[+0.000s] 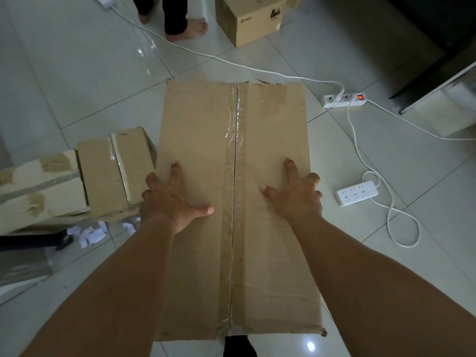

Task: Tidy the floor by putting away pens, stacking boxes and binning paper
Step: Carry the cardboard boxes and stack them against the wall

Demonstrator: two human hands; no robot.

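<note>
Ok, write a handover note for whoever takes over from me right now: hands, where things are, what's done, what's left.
Left hand and right hand each grip a side of the large box, thumbs on top.
Taped box sits to its left; printed box stands farther ahead.
Crumpled paper lies on the floor, lower left.
Done: no boxes stacked yet.
Left: stack the boxes, bin the paper; no pens in view.
Mind the power strip and cables on the right.

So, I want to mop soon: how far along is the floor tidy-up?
Nothing looks finished. In hand: the left hand and right hand grip the large box. To do: crumpled paper lies on the floor, and the far box stands alone. No pens in view.
</note>
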